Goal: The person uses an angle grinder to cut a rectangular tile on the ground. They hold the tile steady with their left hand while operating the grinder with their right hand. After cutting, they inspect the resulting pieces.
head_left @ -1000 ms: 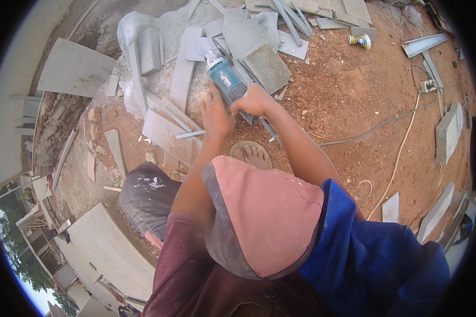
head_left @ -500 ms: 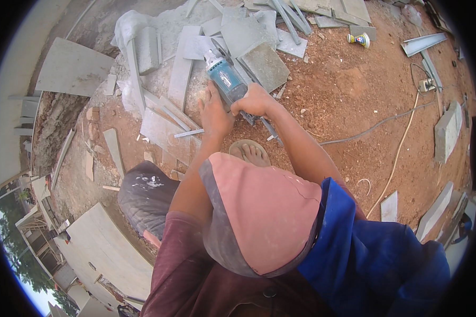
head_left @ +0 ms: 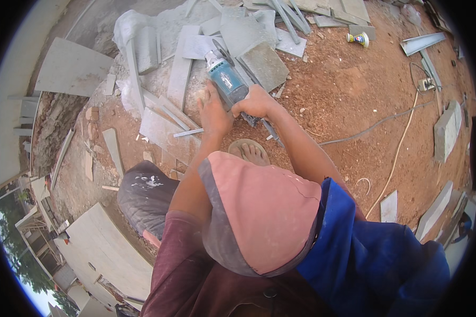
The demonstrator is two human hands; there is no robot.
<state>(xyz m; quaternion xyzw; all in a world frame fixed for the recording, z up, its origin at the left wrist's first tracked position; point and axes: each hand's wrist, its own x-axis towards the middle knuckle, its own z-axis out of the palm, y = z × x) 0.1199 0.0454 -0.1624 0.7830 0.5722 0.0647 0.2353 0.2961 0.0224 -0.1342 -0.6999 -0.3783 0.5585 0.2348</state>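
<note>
The left hand (head_left: 216, 115) lies along the near left side of the teal angle grinder (head_left: 227, 78), probably steadying it; whether it grips, I cannot tell. The grinder is far-centre among flat slabs (head_left: 264, 67). The right hand (head_left: 256, 101) clasps its rear, apparently for control.

The single wide fisheye view looks from the left side of the person's head, upright, steeply down over their body. The pink-and-grey cloth trousers (head_left: 269, 211) are nearest, looming large in the middle; the two bare hands (head_left: 215, 117) sit farther off and smaller. It takes in reddish-brown earth ground (head_left: 354, 100) far and right and a pale smooth wall (head_left: 5, 127) at left, bending edges toward its black rim.
</note>
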